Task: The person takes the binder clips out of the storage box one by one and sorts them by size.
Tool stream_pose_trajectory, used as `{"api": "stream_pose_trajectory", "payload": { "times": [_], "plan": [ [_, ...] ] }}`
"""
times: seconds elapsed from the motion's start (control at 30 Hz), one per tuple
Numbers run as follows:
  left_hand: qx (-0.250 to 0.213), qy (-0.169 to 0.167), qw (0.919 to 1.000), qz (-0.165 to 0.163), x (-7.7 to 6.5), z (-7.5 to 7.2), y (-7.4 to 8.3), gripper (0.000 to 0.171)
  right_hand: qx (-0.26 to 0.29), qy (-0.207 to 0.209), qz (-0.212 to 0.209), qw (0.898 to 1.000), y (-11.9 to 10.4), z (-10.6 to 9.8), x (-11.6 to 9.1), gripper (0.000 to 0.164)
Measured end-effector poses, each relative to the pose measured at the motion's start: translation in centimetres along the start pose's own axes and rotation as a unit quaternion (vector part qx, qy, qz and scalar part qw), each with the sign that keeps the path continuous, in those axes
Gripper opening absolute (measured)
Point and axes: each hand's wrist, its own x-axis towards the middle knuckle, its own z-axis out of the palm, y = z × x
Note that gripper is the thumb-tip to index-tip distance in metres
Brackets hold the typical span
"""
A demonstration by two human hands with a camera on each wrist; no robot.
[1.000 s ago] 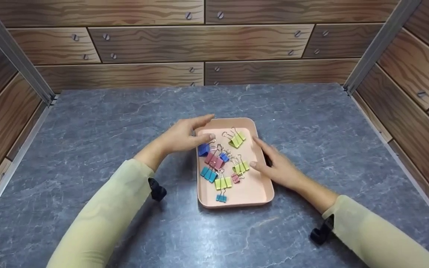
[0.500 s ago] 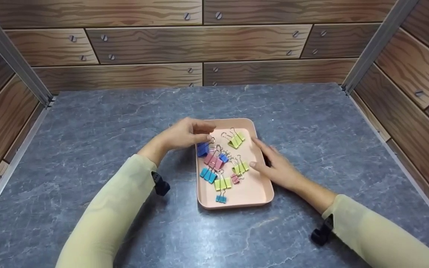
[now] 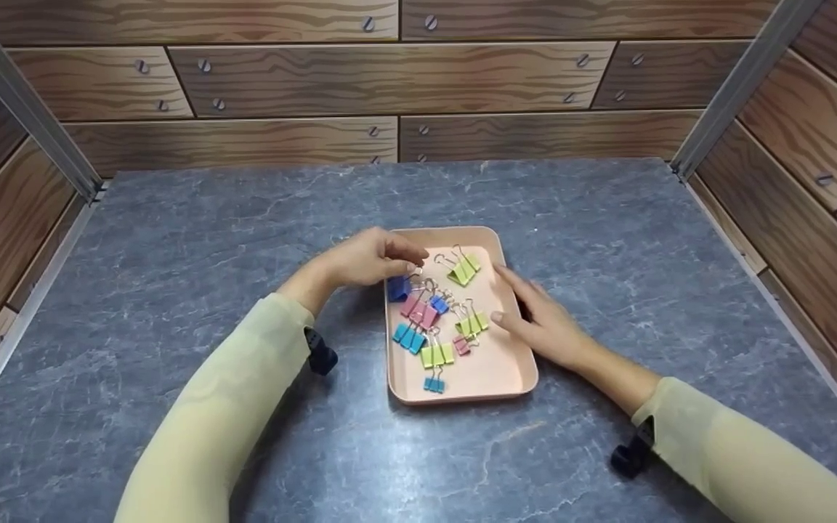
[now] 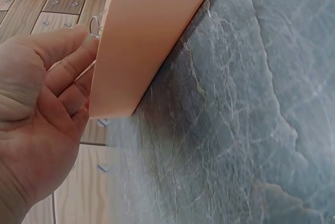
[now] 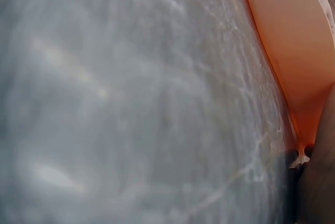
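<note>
A pink tray point(image 3: 462, 385) holds several binder clips in different colours and sizes. My left hand point(image 3: 371, 258) reaches over the tray's upper left rim, with bent fingers and thumb close above the dark blue binder clip point(image 3: 398, 289). In the left wrist view, the thumb and fingertips are right at the rim beside a wire handle point(image 4: 96, 25). My right hand point(image 3: 546, 323) holds the tray's right side, thumb over the rim and fingers along the outer wall. In the right wrist view, the tray's outer wall point(image 5: 293, 35) shows, and that hand is mostly hidden in shadow.
Among the other clips are a pink binder clip point(image 3: 420, 311), a light blue binder clip point(image 3: 409, 338) and a yellow-green binder clip point(image 3: 464, 270). The tray stands on a grey marbled table point(image 3: 244, 211). Wood-patterned walls point(image 3: 389, 80) enclose the back and sides.
My left hand has moved slightly right and lower over the tray, its fingers bending in toward the thumb by the dark blue clip. The right hand and tray have stayed in place.
</note>
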Motion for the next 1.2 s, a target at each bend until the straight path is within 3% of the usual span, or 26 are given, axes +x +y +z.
{"api": "stream_pose_trajectory", "payload": {
  "times": [0.3, 0.77, 0.97, 1.2],
  "plan": [
    [0.021, 0.013, 0.9996, 0.012, 0.4, 0.1, 0.2, 0.028, -0.002, -0.001, 0.007, 1.0, -0.1, -0.2, -0.1, 0.08],
    [0.024, 0.04, 0.9989, -0.002, 0.6, 0.8, 0.2, 0.02, 0.005, -0.006, 0.01, 1.0, -0.3, 0.0, -0.1, 0.079],
    [-0.004, 0.061, 0.9981, -0.003, 0.2, 0.8, 0.1, 0.019, 0.007, -0.01, 0.02, 1.0, -0.3, 0.2, 0.0, 0.078],
    [-0.045, 0.116, 0.9921, 0.016, -0.5, 0.2, 0.7, 0.019, 0.012, -0.007, 0.025, 1.0, -0.3, 0.0, -0.1, 0.08]
  ]
}}
